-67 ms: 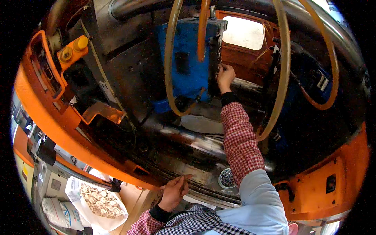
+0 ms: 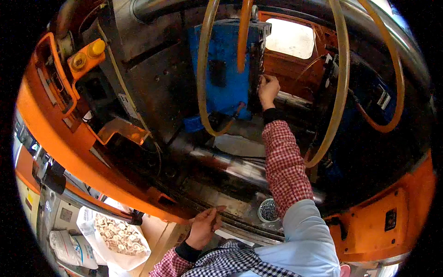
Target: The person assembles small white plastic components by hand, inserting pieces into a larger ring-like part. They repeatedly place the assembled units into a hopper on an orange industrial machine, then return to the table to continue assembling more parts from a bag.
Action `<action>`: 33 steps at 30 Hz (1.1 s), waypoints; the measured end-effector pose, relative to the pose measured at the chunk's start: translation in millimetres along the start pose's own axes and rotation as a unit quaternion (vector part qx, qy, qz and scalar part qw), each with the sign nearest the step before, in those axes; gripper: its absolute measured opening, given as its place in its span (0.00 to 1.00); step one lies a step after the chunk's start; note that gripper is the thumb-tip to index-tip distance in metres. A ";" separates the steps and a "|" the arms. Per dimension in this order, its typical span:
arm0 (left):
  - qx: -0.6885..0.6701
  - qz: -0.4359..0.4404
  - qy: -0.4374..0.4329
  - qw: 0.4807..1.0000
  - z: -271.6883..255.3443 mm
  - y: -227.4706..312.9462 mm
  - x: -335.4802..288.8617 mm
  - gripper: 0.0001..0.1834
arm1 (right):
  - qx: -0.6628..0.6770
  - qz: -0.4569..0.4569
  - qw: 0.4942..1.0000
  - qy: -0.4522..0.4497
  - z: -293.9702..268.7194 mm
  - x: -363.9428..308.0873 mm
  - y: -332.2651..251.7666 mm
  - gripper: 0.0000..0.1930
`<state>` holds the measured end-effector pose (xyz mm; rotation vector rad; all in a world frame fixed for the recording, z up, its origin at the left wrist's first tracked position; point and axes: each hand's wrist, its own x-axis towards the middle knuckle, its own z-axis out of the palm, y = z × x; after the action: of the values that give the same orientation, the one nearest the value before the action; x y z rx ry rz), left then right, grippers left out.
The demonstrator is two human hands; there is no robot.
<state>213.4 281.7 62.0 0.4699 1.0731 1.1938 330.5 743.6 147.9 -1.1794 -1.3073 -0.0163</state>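
Deep in the machine, my right hand (image 2: pixel 268 91) reaches to the dark, narrow face of a blue mold block (image 2: pixel 226 69). Its fingers are pinched against that face, and whatever they may hold is hidden. My left hand (image 2: pixel 204 227) stays low, by the machine's front edge, fingers curled together; I cannot make out what is in it. A round tub of small metal pieces (image 2: pixel 268 210) stands on the ledge beside my right sleeve.
Yellowish hoses (image 2: pixel 341 87) loop down on both sides of my right arm. A shiny bar (image 2: pixel 230 168) crosses below it. At left runs an orange machine frame (image 2: pixel 115 189); outside it sits a white-lined box of pale round parts (image 2: pixel 121 235).
The machine sits slightly farther right in the picture, as the view has shifted a little. My right hand remains at the mold's face and my left hand has barely moved.
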 end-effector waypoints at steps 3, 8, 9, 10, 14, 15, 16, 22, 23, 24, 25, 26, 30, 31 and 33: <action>0.000 -0.018 0.013 1.000 7.5 8.9 -3.1 0.20 | -0.025 -0.032 0.999 0.019 5.2 4.4 13.3 0.08; 0.019 -0.030 0.030 0.999 9.2 12.1 -5.5 0.19 | 0.018 -0.003 1.000 -0.019 3.4 0.5 2.4 0.09; 0.014 -0.025 0.027 0.999 6.2 8.6 -4.0 0.19 | 0.022 -0.010 0.999 -0.030 1.3 -0.9 -1.7 0.10; 0.009 -0.019 0.025 0.999 4.3 6.8 -3.7 0.19 | 0.025 -0.017 0.999 -0.041 -0.8 -3.0 -5.9 0.11; 0.112 0.089 0.018 0.990 5.0 1.1 -4.2 0.19 | -0.073 -0.111 0.985 -0.113 -12.8 -13.7 -14.3 0.17; 0.231 0.169 -0.024 0.958 -0.8 -2.3 2.3 0.18 | -0.093 -0.109 0.979 -0.148 -18.5 -7.7 -6.5 0.18; 0.240 0.190 -0.024 0.952 0.7 -5.2 6.4 0.16 | -0.068 -0.117 0.981 -0.139 -19.8 3.3 9.1 0.19; 0.061 0.075 0.020 0.995 19.8 16.0 14.6 0.16 | 0.029 -0.157 0.983 -0.091 -93.5 -50.9 -40.6 0.11; 0.050 0.098 0.009 0.994 10.6 16.7 14.2 0.16 | 0.148 -0.083 0.954 -0.249 -130.3 -80.8 -89.5 0.07; 0.044 0.117 -0.019 0.992 8.6 17.7 16.0 0.16 | 0.196 -0.125 0.912 -0.339 -158.4 -106.9 -104.8 0.06; 0.058 0.130 0.041 0.989 13.2 18.6 15.0 0.17 | 0.196 -0.101 0.844 -0.488 -189.2 -128.7 -125.3 0.06; 0.040 0.122 0.018 0.992 22.5 22.7 17.3 0.17 | 0.173 -0.182 0.811 -0.528 -208.2 -147.0 -124.0 0.10; -0.035 0.076 -0.016 0.996 30.1 25.8 24.6 0.17 | 0.198 -0.197 0.799 -0.533 -226.6 -203.8 -113.7 0.12; -0.061 0.061 -0.018 0.996 31.1 26.8 24.3 0.17 | 0.195 -0.196 0.798 -0.535 -228.3 -206.5 -111.1 0.11; -0.093 0.049 -0.025 0.994 29.1 26.9 25.2 0.17 | 0.194 -0.199 0.795 -0.539 -227.7 -209.2 -108.5 0.09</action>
<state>224.2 320.6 85.9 0.4100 0.8942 1.3477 357.6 419.6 107.3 -0.4693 -2.4005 0.6841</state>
